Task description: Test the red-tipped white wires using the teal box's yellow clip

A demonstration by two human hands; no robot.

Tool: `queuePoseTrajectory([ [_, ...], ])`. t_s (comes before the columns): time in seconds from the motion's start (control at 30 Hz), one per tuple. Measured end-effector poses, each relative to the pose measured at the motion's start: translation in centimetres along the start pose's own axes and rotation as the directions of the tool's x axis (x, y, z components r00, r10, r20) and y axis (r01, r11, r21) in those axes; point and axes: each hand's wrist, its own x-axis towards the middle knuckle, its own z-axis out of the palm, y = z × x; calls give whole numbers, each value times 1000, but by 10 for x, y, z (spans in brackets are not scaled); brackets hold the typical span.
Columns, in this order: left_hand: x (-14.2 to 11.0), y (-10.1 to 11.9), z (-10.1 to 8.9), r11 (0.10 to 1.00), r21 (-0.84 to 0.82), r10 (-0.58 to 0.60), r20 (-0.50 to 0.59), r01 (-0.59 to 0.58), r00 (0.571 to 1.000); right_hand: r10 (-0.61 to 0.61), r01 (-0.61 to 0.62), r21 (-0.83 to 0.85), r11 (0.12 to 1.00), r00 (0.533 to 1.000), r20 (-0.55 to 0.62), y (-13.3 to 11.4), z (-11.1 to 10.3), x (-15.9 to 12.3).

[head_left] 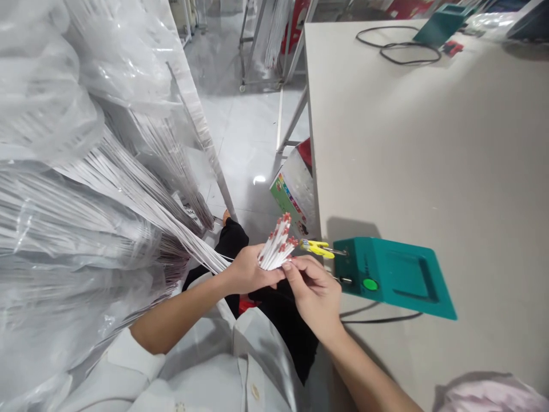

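Note:
My left hand [247,270] is wrapped round a bundle of white cables [274,252] whose tips are reddish-brown. The cables trail back to the left, toward a rack. At the near side of the bundle, my right hand [316,292] has thumb and forefinger pinched together by the tips; it looks like a single cable end is between them, though the fingers hide most of it. Just beyond that hand, a yellow clip [318,248] sticks out from a teal device [397,274] with a green light on the table edge.
Plastic-wrapped cable bundles [77,217] hang on the left. A white table [429,154] stretches to the right, with a second teal device [441,26] and a black cord [409,55] at its far end. A printed box [295,191] stands on the floor beside it. Pink cloth [493,395] lies at lower right.

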Motion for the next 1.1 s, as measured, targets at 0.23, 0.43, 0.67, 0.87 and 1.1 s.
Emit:
queuePoseTrajectory([
  [0.23, 7, -6, -12, 994, -104, 48, 64, -41, 997, -1, 4, 121, 993, 1000, -25, 5, 1, -3],
  [0.43, 6, -4, -9, 992, -110, 22, -345, -64, 938, 0, 3, 110, 994, 1000, -23, 10, 3, -2],
  [0.67, -2, 8, 3, 997, 52, 63, -114, -58, 991, -83, 80, 130, 988, 996, 23, 12, -6, 0],
  [0.87, -5, 14, -3, 983, 176, 59, -74, -45, 996, -134, 123, 131, 984, 988, 74, 10, -19, 10],
  [1.1, -5, 10, -12, 968, 250, -17, 155, -23, 988, -405, 521, -157, 839, 790, 460, -2, -43, 25],
])
